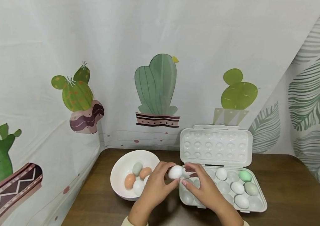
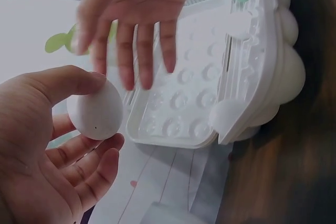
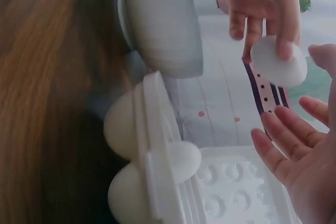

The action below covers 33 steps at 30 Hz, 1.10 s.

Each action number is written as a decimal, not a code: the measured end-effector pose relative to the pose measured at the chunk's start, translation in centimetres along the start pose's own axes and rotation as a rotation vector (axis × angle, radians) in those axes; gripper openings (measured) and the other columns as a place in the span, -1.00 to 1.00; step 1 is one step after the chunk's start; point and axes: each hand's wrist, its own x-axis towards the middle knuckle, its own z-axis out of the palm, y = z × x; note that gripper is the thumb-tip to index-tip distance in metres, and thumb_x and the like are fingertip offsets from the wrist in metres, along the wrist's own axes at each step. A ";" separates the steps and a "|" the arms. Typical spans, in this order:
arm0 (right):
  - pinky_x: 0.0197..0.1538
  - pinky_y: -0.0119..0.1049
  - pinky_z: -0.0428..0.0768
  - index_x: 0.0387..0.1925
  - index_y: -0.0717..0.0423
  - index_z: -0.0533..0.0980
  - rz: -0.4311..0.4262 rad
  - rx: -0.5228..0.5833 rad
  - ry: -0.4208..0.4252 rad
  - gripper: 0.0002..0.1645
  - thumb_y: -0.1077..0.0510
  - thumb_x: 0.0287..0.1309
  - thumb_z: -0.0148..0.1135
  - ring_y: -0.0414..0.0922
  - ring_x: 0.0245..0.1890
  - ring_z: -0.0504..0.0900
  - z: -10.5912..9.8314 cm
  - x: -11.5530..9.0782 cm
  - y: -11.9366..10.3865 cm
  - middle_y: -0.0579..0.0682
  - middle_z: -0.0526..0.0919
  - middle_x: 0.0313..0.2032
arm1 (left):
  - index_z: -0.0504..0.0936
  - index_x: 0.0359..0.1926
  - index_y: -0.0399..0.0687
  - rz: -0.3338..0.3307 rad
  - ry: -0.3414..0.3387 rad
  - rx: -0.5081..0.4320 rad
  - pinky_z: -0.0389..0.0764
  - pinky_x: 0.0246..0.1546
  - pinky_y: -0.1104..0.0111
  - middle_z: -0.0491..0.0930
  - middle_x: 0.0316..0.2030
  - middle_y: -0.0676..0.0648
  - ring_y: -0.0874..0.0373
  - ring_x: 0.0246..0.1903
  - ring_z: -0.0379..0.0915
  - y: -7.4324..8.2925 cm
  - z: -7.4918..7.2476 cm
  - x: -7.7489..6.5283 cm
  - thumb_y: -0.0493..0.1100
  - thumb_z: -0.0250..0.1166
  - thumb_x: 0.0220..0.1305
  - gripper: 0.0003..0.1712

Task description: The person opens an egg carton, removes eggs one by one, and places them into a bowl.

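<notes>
My left hand pinches a white egg between thumb and fingertips, between the bowl and the egg carton. In the left wrist view, a small dark dot marks the lower part of this egg. Facing it is my right hand, its fingers spread and nothing held, over the left end of the open white egg carton. Seen from the right wrist, the right hand's fingers are apart from the egg. One white egg in the carton is partly hidden by the right hand.
The white bowl at left holds several eggs, among them an orange egg and a grey-green egg. Several white eggs, a mint-green egg and an olive-grey egg sit in the carton. Its dimpled lid stands upright by the cactus-print cloth.
</notes>
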 end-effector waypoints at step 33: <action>0.29 0.04 0.52 0.34 0.12 0.43 0.127 -0.308 0.006 -0.29 0.13 0.16 0.41 0.06 0.26 0.56 1.2 -0.6 3.0 0.07 0.50 0.26 | 0.57 0.13 0.01 -0.225 0.054 -0.014 0.63 -0.18 0.36 0.55 -0.05 0.00 0.24 -0.25 0.53 -3.8 -4.2 0.4 -0.21 0.45 0.13 -0.49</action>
